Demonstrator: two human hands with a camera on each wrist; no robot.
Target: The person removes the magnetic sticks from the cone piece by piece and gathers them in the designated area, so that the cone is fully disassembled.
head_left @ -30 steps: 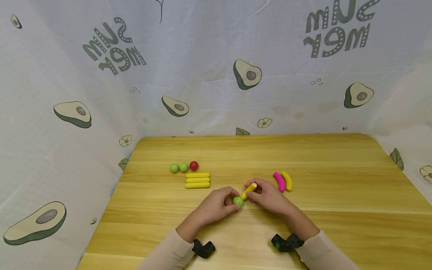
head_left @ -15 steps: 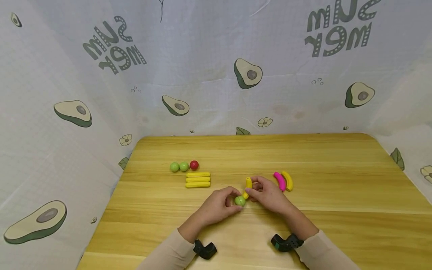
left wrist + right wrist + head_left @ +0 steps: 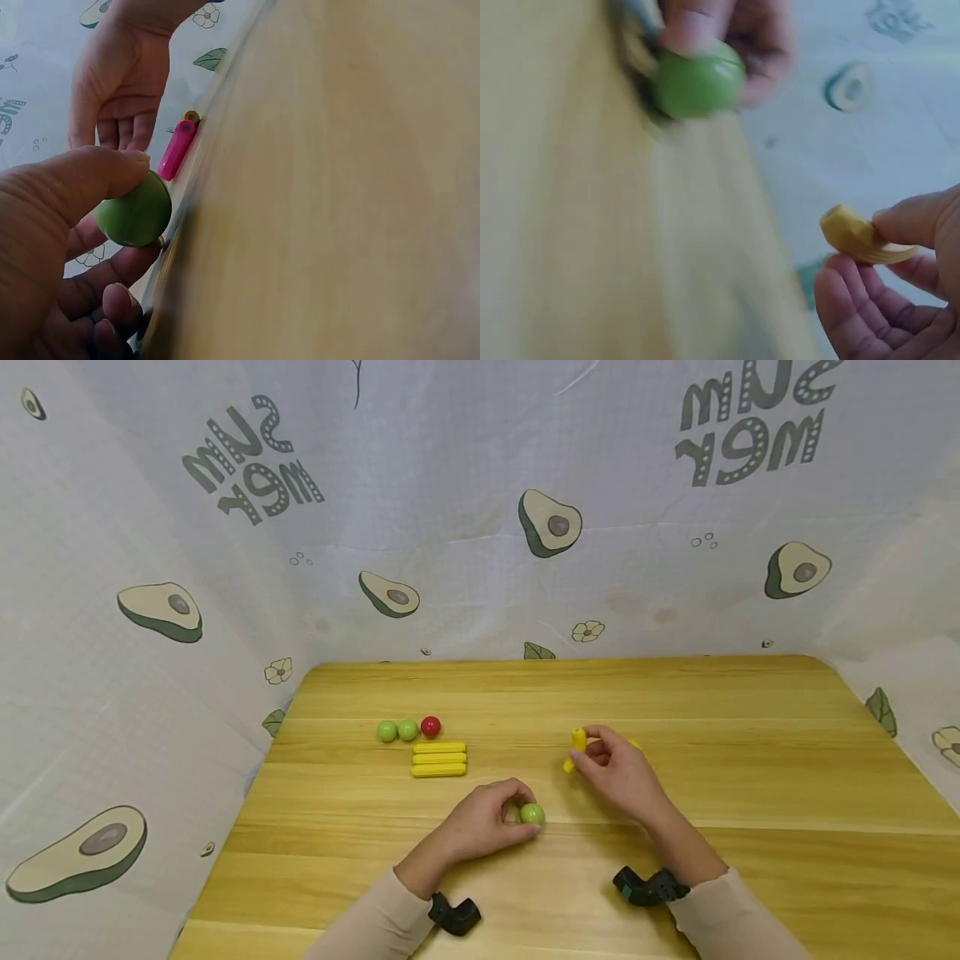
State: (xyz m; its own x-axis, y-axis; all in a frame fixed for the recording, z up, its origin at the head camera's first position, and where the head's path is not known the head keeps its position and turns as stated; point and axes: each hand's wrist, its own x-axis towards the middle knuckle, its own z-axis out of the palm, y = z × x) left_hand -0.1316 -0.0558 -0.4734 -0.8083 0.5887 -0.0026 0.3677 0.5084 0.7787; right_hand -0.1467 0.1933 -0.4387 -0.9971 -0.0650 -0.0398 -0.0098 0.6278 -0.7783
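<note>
My left hand (image 3: 487,818) pinches a green ball (image 3: 532,813) between thumb and fingers, low over the table. A fine seam crosses the ball (image 3: 701,81) in the right wrist view. Up and to the right of it, my right hand (image 3: 618,777) holds a small yellow toy banana (image 3: 578,740) between thumb and fingertips; its blunt end and ridged, curved side show on the banana (image 3: 855,236) in the right wrist view. The ball and the banana are apart. In the left wrist view, a pink curved piece (image 3: 177,151) and a yellow one (image 3: 191,117) lie beyond the hands.
On the wooden table (image 3: 750,735), two green balls (image 3: 397,731) and a red ball (image 3: 431,727) stand in a row at the left. Several yellow sticks (image 3: 439,759) lie stacked side by side below them. A printed curtain (image 3: 465,552) hangs behind the table.
My right hand has drawn the yellow banana away from the green ball, up and to the right, and now covers most of the two curved pieces in the head view. My left hand stays nearly in place.
</note>
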